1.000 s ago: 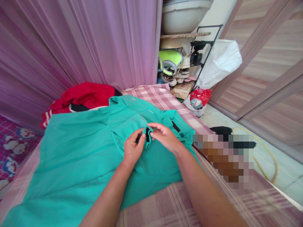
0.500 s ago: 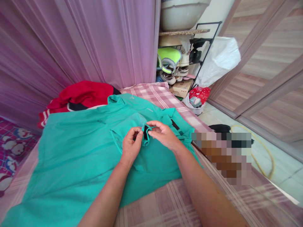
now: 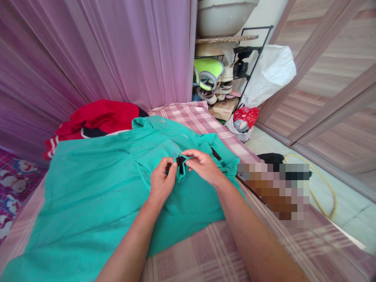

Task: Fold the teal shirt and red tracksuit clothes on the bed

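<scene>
The turquoise fabric jacket (image 3: 96, 196) lies spread under and around the fingers, and one of its sleeve ends, a small turquoise cuff with a dark inside (image 3: 180, 178), is raised between the two hands. The left hand (image 3: 162, 182) pinches this cuff at its left edge with thumb and fingers. The right hand (image 3: 205, 167) has its fingers nearly closed at the opposite edge, and they seem to grip the rim lightly. The step in hand looks like handling the cuff's opening. In my judgement, the next move calls for a steady left pinch and small, exact work of the right fingers, because the soft cloth could easily slip or fold.

Below the jacket there is a pink-and-white checked cloth (image 3: 194, 254), visible nearer to the person than the fingers and also beyond them. Far left of the fingers lies a red garment with dark parts (image 3: 107, 113), before a long purple curtain (image 3: 117, 51). Beyond the fingers, to the right, a black metal rack (image 3: 253, 72) holds shoes. Farther right are wood-grain doors (image 3: 320, 66) and a yellow hose (image 3: 333, 192) on the pale tiled floor (image 3: 351, 217).
</scene>
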`<state>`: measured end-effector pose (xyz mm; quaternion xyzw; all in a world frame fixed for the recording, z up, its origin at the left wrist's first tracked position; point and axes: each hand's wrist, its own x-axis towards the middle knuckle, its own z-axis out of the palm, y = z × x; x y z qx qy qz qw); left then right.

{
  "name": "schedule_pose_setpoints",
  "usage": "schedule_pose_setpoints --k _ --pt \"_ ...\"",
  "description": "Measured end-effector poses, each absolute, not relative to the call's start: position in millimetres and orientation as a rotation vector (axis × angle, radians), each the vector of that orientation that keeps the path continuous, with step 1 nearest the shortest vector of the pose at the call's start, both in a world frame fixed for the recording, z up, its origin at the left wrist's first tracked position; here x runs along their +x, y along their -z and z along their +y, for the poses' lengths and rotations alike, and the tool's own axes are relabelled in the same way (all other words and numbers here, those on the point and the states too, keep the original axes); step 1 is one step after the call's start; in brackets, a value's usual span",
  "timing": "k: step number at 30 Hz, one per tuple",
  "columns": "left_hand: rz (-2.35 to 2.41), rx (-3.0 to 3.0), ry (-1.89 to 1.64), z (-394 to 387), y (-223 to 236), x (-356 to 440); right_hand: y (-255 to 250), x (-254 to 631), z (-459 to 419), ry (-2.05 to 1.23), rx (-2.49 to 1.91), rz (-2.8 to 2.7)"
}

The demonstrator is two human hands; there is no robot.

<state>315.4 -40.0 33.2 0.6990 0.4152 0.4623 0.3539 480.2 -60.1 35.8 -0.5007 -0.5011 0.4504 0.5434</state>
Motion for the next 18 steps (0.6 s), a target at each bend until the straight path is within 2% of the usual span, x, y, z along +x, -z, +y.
schedule_pose_setpoints --k 9,14,18 --pt "0.998 1.553 -1.206 -37.8 -35.3 317.5 -31.1 480.0 -57.1 -1.066 -1.173 -1.169" --pt "1.011 1.279 -1.432 -31.8 -35.0 312.0 -33.1 482.1 -56.4 -1.011 -1.205 -1.078" --pt "1.073 1.484 -1.398 -32.9 -38.2 310.3 -33.8 481.8 -56.9 -1.015 -1.237 -1.108"
